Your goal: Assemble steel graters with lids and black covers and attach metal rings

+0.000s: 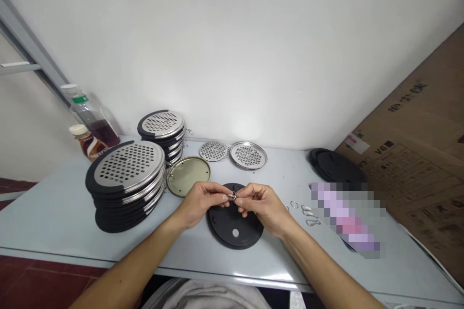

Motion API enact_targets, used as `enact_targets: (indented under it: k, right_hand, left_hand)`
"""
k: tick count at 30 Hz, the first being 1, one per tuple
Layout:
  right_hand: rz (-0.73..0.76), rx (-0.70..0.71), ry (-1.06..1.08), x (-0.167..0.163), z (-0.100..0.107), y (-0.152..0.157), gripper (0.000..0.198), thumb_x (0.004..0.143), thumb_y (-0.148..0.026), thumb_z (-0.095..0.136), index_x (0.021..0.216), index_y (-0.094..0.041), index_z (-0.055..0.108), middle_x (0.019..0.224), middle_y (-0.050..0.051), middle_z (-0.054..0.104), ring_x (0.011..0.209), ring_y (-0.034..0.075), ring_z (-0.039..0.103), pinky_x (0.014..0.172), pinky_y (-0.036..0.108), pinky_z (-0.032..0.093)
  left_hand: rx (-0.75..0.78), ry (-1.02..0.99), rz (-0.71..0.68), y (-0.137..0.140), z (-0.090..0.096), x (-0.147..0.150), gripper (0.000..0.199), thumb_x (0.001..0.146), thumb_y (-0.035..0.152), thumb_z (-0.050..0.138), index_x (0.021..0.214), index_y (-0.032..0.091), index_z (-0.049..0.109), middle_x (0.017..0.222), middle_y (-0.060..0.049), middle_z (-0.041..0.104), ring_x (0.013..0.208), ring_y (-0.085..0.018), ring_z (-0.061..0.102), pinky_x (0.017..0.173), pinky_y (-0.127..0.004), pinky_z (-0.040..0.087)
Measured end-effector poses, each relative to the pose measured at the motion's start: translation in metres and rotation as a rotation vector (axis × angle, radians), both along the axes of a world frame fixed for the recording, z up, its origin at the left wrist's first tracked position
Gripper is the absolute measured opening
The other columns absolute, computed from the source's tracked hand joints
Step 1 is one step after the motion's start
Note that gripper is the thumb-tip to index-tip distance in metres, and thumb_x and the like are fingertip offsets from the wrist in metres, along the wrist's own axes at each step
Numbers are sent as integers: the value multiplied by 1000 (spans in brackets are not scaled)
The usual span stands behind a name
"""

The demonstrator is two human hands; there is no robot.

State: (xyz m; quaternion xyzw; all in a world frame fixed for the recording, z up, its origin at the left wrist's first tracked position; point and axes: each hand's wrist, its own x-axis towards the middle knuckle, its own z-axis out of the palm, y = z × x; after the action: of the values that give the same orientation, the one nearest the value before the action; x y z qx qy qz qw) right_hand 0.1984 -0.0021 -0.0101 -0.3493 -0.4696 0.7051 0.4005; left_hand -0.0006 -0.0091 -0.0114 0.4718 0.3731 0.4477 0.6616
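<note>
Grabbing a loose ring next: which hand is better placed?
Right hand, likely: the loose rings and metal clips lie on its side; the left hand would have to reach across. Both pinch a small metal piece, so the right would need to let go first.

silver ring; black disc; gold-green plate; silver stack top, dark-hole grid; brown carton, black print; pale grey table.

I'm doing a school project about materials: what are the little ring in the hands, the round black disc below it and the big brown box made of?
The small ring: probably shiny metal, since it gleams silver.
The black disc: maybe plastic or rubber, smooth and mostly dull; I can't tell which.
The brown box: most likely cardboard, with flat brown sides and dark printing.
</note>
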Motion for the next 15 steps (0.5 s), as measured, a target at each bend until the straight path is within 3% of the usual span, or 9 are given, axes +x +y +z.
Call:
enact_targets:
  k: [5, 15]
  right_hand:
    - [-17, 42, -13, -3, -2, -1, 23, 62, -28, 87, 73, -15, 71, 67, 2, 69, 59, 12, 62, 52, 22, 50]
    - [60, -36, -15, -3, 1, -1, 27, 66, -31, 85, 81, -13, 71, 67, 3, 69, 55, 11, 62, 55, 23, 53]
  left_hand:
    - [-29, -69, -32, 0, 2, 1, 18, 70, 13, 74, 88, 15, 72, 75, -1, 67, 68, -10, 59, 65, -20, 46]
    - [104, 92, -11, -1, 1, 1, 7, 76, 16, 67, 83, 14, 70, 71, -1, 63, 65, -10, 55, 64, -22, 44]
